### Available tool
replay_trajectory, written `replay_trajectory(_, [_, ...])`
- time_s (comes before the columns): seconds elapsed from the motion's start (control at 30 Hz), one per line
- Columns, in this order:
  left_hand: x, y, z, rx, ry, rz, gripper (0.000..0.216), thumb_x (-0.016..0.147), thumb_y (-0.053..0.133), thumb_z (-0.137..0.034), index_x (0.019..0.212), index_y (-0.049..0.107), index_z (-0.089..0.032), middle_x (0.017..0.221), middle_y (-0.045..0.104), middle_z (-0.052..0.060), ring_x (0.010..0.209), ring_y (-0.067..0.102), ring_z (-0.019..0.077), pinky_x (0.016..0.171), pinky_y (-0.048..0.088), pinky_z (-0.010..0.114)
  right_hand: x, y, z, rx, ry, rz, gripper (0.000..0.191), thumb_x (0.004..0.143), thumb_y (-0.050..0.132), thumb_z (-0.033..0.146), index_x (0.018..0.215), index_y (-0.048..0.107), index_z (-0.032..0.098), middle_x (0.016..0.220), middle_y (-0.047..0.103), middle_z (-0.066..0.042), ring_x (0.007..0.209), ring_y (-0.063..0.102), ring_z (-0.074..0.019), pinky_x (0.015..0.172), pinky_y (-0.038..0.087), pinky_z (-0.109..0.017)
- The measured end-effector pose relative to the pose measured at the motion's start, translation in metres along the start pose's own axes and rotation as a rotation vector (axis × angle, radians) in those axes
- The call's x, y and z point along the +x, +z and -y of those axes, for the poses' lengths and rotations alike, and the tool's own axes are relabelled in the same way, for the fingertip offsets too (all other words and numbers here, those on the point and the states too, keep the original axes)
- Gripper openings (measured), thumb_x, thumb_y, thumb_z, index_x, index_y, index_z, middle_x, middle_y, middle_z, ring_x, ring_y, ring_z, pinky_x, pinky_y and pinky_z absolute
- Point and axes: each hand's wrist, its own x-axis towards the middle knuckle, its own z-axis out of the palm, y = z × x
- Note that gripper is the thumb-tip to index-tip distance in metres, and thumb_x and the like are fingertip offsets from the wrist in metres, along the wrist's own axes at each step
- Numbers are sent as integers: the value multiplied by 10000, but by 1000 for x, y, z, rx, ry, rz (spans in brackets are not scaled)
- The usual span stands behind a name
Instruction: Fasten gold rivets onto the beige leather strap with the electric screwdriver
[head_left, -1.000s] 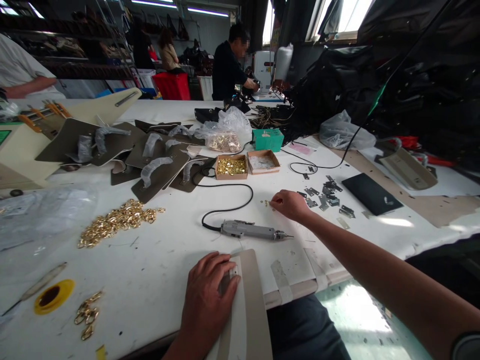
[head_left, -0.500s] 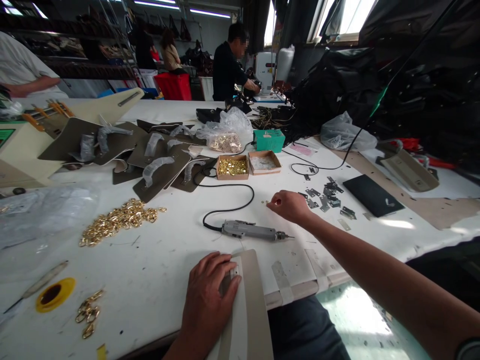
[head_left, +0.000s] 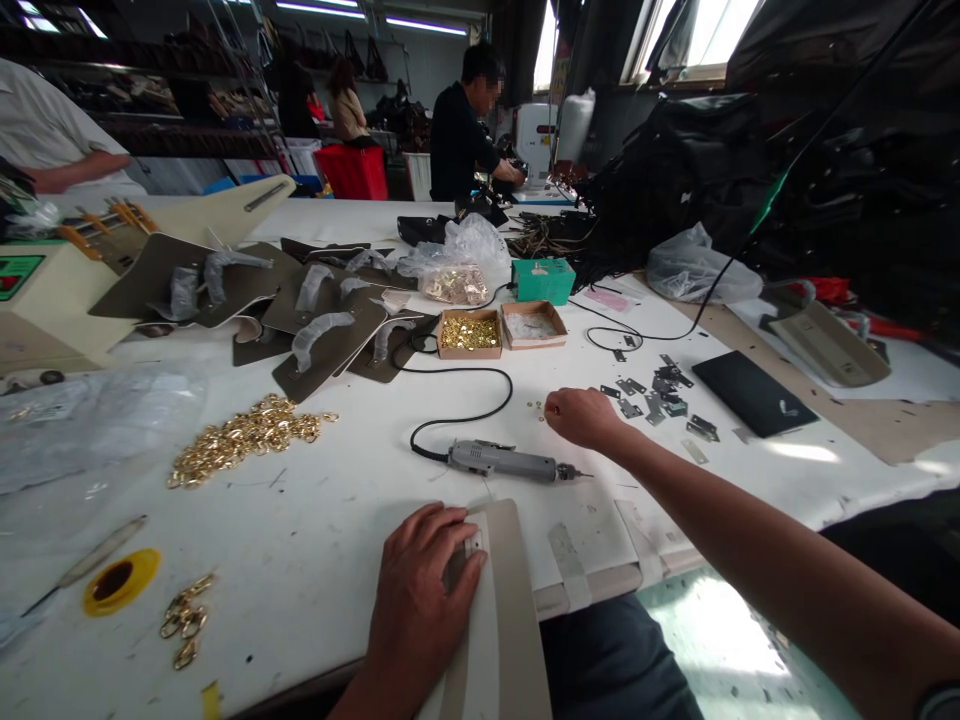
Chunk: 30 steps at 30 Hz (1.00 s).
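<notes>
My left hand [head_left: 429,590] grips a grey-beige leather panel [head_left: 508,610] at the table's front edge, its thumb and fingers closed around a small pale plate with holes [head_left: 475,540]. Above the white tabletop, my right hand [head_left: 581,417] is closed, fingertips down beside a few tiny gold rings [head_left: 538,405]. Whatever those fingertips hold is hidden. Between the hands lies a grey electric screwdriver [head_left: 506,460], its bit pointing right. Just right of my right hand are scattered dark metal plates [head_left: 664,385].
Behind the screwdriver stand a box of gold fittings [head_left: 470,335], a shallow cardboard box [head_left: 535,326] and a green box [head_left: 543,281]. Gold clasps [head_left: 247,440] are heaped at left, near wrapped-handle panels [head_left: 322,345]. A black rectangular piece [head_left: 752,392] lies right. A co-worker [head_left: 463,130] stands beyond.
The right hand has shifted slightly right, and more small gold rings now show by its fingertips. My left hand keeps its hold on the panel. The view has shifted slightly.
</notes>
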Motion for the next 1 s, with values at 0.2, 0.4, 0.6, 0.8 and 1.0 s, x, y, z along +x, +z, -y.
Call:
replay_trajectory(0.2, [0, 0, -1, 7, -4, 19, 188, 879, 665, -258, 1061, 693, -292, 1193, 733, 20, 1244, 565, 308, 1013, 461, 523, 7, 0, 6, 44, 73, -37, 259, 919, 551, 404, 971, 768, 274, 1023, 776, -50, 870, 667, -224, 718, 423, -308])
replay_trajectory(0.4, [0, -1, 0, 8, -1, 9, 199, 883, 660, -255, 1075, 688, -298, 1191, 732, 13, 1241, 569, 303, 1012, 468, 522, 13, 4, 3, 98, 111, -27, 227, 890, 565, 339, 941, 777, 273, 971, 778, -37, 860, 664, -216, 652, 401, -284])
replay_trajectory(0.6, [0, 0, -1, 11, 0, 14, 196, 884, 659, -256, 1073, 690, -291, 1198, 730, 21, 1240, 565, 303, 1014, 456, 516, 29, -6, -19, 149, 118, 38, 259, 896, 544, 321, 982, 778, 252, 987, 773, -42, 861, 668, -207, 672, 412, -267])
replay_trajectory(0.8, [1, 0, 2, 38, 38, 2, 184, 892, 657, -276, 1072, 693, -284, 1177, 735, 32, 1203, 586, 293, 991, 459, 498, 45, -8, -28, 196, 151, 42, 214, 843, 626, 333, 922, 789, 218, 983, 770, -75, 875, 675, -229, 686, 439, -281])
replay_trajectory(1.0, [3, 4, 8, 51, 63, -22, 193, 889, 663, -317, 1079, 688, -292, 1182, 729, 32, 1194, 591, 298, 980, 456, 507, 16, -20, -51, 286, 156, -43, 231, 888, 599, 354, 990, 784, 259, 1013, 780, -14, 884, 683, -188, 687, 456, -247])
